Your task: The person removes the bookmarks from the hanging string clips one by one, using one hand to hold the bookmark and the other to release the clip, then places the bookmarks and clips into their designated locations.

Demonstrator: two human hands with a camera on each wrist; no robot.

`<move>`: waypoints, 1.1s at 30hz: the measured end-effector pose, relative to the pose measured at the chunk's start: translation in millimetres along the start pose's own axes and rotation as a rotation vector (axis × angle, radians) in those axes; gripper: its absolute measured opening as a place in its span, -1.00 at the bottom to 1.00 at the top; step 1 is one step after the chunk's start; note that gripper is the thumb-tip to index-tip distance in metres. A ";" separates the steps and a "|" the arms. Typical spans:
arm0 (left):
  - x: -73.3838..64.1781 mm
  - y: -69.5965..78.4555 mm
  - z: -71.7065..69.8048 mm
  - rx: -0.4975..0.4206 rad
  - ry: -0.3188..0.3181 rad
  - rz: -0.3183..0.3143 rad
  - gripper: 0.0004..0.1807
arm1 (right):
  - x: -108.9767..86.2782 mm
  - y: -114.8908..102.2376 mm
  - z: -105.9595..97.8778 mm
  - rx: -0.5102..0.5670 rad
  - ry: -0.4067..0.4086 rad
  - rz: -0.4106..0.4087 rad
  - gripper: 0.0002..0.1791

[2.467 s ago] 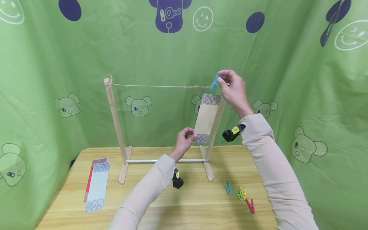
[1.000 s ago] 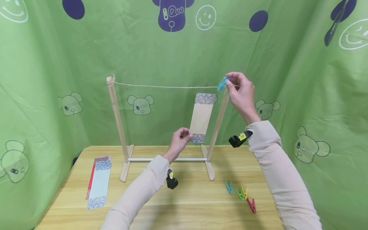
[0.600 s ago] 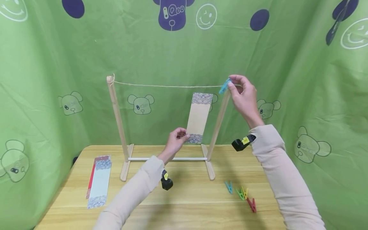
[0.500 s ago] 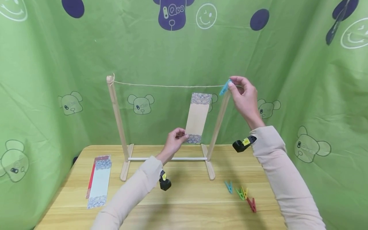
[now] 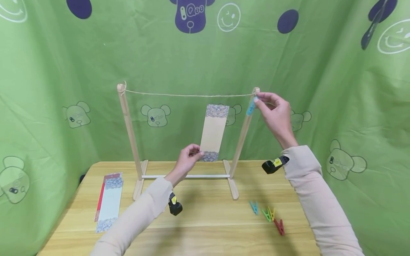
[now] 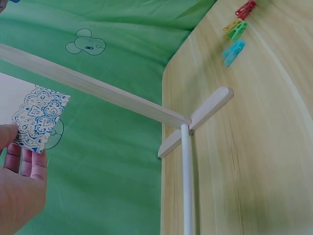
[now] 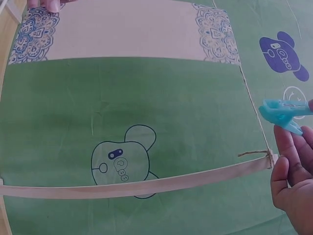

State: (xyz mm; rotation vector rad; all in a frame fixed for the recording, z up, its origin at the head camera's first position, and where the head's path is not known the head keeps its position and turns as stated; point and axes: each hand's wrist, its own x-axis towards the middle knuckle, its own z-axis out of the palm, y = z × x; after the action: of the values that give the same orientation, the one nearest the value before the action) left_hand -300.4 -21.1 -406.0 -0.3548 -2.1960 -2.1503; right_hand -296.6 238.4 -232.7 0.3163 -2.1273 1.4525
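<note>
My left hand (image 5: 186, 158) pinches the lower left corner of a beige paper strip (image 5: 213, 133) with blue patterned bands at both ends. The strip stands nearly upright, its top edge a little below the string (image 5: 189, 95) in the head view. By the top of the right wooden post (image 5: 243, 133), my right hand (image 5: 276, 115) pinches a light blue clothespin (image 5: 251, 107) between thumb and fingers. In the right wrist view the clothespin (image 7: 283, 110) is apart from the string, with no paper in it.
The string joins two wooden posts of a stand with a white crossbar (image 5: 205, 176). Spare clothespins in blue (image 5: 254, 207), green (image 5: 266, 215), yellow (image 5: 272, 213) and red (image 5: 279, 227) lie at right. At left, a pale blue strip (image 5: 110, 204) overlaps a red one (image 5: 100, 202).
My right hand has moved right and down with the clothespin, from the string to beside the right post's top. My left hand has shifted left with the paper strip.
</note>
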 end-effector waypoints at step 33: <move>-26.6 9.2 -33.7 -0.092 -0.005 -0.048 -0.80 | -35.7 23.0 -15.3 0.112 0.057 0.049 -0.62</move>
State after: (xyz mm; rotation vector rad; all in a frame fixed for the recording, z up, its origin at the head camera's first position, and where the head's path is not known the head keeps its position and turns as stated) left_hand -277.0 -57.9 -401.0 -0.3143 -2.1349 -2.2825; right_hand -273.4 257.6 -266.3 0.2631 -2.0262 1.5931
